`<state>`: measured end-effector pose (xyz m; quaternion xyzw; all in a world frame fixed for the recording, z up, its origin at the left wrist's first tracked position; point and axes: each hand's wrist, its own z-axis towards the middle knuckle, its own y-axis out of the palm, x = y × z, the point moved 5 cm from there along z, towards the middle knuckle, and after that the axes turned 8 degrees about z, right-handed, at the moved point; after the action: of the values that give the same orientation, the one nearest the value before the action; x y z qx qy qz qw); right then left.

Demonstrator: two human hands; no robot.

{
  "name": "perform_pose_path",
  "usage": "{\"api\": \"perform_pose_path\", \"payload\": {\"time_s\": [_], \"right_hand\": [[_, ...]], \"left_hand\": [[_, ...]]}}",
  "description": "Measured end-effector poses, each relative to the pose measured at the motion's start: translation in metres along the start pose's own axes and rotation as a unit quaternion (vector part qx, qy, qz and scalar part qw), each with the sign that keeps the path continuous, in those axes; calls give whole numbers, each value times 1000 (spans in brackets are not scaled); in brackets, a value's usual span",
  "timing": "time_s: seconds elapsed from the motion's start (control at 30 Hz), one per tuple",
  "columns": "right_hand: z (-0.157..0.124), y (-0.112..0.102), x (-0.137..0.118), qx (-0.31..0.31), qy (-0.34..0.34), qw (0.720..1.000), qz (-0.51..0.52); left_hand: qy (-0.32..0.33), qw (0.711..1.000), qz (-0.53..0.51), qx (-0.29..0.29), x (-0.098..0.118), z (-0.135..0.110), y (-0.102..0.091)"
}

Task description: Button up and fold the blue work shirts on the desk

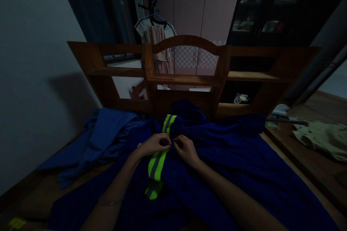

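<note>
Dark blue fabric work garment (230,140) with a fluorescent yellow-green and grey stripe (156,168), spread on a brown wooden bench (104,169). Left hand (155,143): over the garment's stripe, thumb and index fingers ringed, tips pinching the garment's front. Right hand (187,149): just beside, on the garment, fingers bent, tips likewise nipping the front; exact bit of cloth between tips too dark to tell. Round blue button (174,174) on the garment, near side of the hands. Small white patch (139,144) on the garment by the left wrist; any print too small to read. Left of garment: crumpled lighter blue cloth (105,130). Behind garment: brown wooden shelf unit (187,79), arched top. Farther behind garment: white short-sleeved shirt (142,29) hanging, pale pink cabinet (187,7). Behind garment to the right: dark glass-fronted cabinet (253,11), contents' lettering unreadable. Right of garment: pale greenish rumpled cloth (324,139).
</note>
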<state>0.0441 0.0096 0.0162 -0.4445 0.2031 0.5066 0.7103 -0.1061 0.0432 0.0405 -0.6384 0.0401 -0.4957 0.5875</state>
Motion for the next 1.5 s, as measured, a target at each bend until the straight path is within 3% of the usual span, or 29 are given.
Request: {"api": "perform_pose_path", "payload": {"time_s": [0.13,0.5,1.07,1.37,1.5], "right_hand": [[1,-2,4,19,33,999,34],[3,-4,13,31,110,986,123],[4,-5,16,43,122,975,178],[5,-7,14,40,114,977,173],[5,-6,13,30,121,978,168]], "left_hand": [[-22,1000,-6,20,-2,1,-1],[-33,993,-113,4,-4,1,-6],[-62,980,-188,16,-8,1,-9],[-176,942,-284,-4,-22,-1,-3],[-181,943,-279,7,-23,-2,-3]]}}
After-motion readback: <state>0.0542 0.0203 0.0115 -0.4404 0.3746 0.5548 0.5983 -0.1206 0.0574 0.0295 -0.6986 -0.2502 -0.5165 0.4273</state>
